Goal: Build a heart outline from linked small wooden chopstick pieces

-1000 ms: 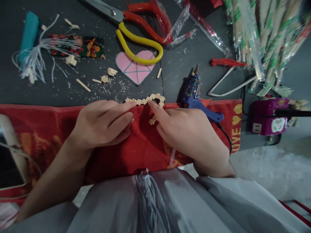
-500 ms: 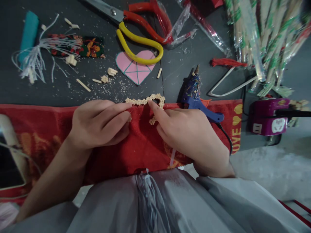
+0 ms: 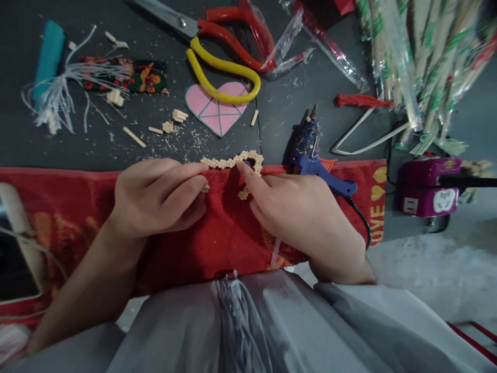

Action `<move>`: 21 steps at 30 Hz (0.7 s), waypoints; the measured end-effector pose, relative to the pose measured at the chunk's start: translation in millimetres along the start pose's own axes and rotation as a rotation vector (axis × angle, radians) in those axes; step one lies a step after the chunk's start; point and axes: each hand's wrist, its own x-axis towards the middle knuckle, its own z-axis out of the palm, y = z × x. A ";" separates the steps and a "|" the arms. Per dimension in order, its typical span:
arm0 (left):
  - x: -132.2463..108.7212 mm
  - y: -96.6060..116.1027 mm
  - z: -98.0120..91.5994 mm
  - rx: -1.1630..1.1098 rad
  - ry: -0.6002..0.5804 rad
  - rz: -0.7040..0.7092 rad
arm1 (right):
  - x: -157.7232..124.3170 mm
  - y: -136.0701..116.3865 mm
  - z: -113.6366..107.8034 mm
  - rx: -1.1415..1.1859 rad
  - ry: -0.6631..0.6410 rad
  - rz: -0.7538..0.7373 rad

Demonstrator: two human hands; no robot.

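A curved strip of small pale flower-like clusters (image 3: pixel 221 163) lies along the edge of the red cloth, bending down at its right end. My left hand (image 3: pixel 161 197) is closed at the strip's left end, its index finger touching it and the lower fingers pressed together. A bit of the same pale clusters shows at those fingertips; whether it joins the strip is hidden. My right hand (image 3: pixel 297 212) rests on the cloth, its index fingertip pressed on the strip and its other fingers curled under. Above the strip lies a pink paper heart (image 3: pixel 219 116) with green lines.
Scissors (image 3: pixel 221 59) with red and yellow handles overlap the heart. A blue glue gun (image 3: pixel 310 147) stands right of the strip. Wrapped sticks (image 3: pixel 427 62) and a purple power block (image 3: pixel 430 186) are farther right. Short stick pieces (image 3: pixel 179 115) and white threads (image 3: pixel 58 98) lie left.
My left fingers have drawn back slightly to the left, showing a little more of the pale clusters at their tips. The right hand stays in place.
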 end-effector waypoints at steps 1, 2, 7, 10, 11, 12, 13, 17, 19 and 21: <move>-0.4 -0.1 0.2 -0.004 0.002 -0.007 | 0.1 0.1 -0.2 0.000 -0.001 -0.002; -0.8 -0.1 0.2 -0.004 0.003 -0.016 | 0.0 0.2 -0.4 0.001 -0.003 -0.003; -0.8 0.8 -1.7 0.011 -0.041 -0.060 | -0.9 0.4 -0.9 0.006 -0.023 0.000; 0.3 0.8 -2.0 0.026 -0.035 -0.042 | -0.3 0.5 -0.9 0.008 -0.009 0.000; 0.6 0.6 -1.8 0.032 -0.029 -0.034 | -0.1 0.6 -0.9 0.008 -0.007 0.000; 0.7 0.3 -1.3 0.036 -0.024 -0.028 | 0.0 0.7 -1.0 0.008 -0.004 0.000; 0.7 0.0 -0.7 0.038 -0.020 -0.025 | 0.0 0.9 -0.9 0.007 0.000 0.000; -0.9 -0.8 1.4 0.029 -0.004 -0.036 | -1.8 1.8 0.7 -0.006 0.046 0.013; -2.0 -0.6 1.6 0.032 -0.006 -0.040 | -3.0 2.1 2.1 -0.010 0.067 0.028; -2.8 -0.4 1.0 0.030 -0.017 -0.040 | -3.7 2.1 3.3 -0.012 0.080 0.039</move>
